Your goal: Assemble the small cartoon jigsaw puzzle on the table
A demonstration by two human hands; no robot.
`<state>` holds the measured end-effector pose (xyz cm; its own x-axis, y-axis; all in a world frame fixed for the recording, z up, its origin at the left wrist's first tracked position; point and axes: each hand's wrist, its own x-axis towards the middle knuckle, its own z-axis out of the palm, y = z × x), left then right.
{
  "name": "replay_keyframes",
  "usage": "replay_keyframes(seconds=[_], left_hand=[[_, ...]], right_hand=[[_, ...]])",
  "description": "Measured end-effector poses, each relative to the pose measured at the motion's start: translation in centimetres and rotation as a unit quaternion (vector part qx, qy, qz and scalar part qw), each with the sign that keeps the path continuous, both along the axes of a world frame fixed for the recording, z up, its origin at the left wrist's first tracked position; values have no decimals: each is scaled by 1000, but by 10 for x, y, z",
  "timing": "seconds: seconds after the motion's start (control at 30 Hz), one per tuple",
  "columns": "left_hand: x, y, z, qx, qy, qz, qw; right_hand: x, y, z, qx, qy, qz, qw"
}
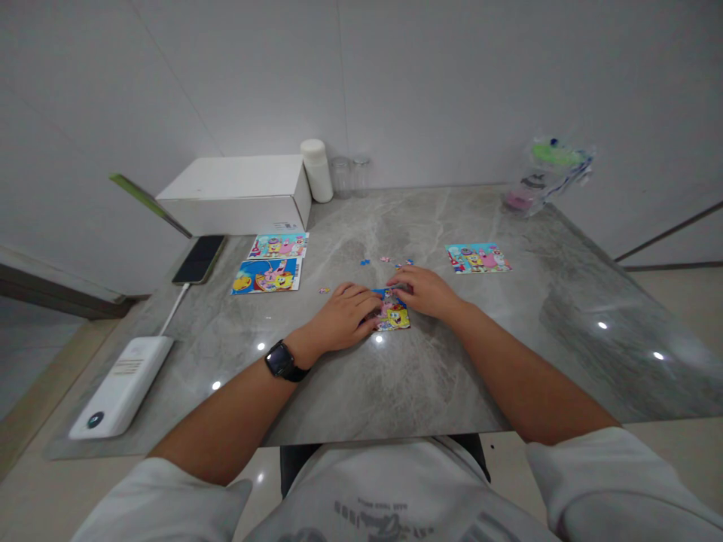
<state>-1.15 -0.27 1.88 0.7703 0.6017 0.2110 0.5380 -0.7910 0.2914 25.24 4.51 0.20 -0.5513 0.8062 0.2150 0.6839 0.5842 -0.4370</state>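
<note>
A small, partly assembled jigsaw puzzle (395, 318) with a yellow cartoon figure on blue lies flat on the grey table. My left hand (347, 316), a black watch on its wrist, holds the puzzle's left side between bent fingers and thumb. At the top right edge is my right hand (423, 290), fingertips pinched together; whatever they hold is hidden. Just beyond it lie several loose pieces (385, 260). A blue piece (364, 262) sits to their left, and one more piece (324, 290) is beyond my left hand.
Picture cards (266, 275) lie at the left, another card (479, 258) at the right. Around the table (361, 399) stand a phone (199, 260) cabled to a power bank (121, 388), a white box (237, 196), a white bottle (317, 172), glasses (360, 177) and a plastic bag (547, 177).
</note>
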Motion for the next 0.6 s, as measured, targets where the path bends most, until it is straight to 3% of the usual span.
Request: replay_keyframes(seconds=[0.17,0.3,0.6], left_hand=[[-34,5,6,6,-30,61,998],[-60,12,8,-14,-3,76,997],[-61,15,6,-37,16,54,998]], right_hand=[[21,-2,19,-26,-30,22,999],[26,-8,21,-55,-80,41,994],[17,-16,21,-47,-126,43,990]])
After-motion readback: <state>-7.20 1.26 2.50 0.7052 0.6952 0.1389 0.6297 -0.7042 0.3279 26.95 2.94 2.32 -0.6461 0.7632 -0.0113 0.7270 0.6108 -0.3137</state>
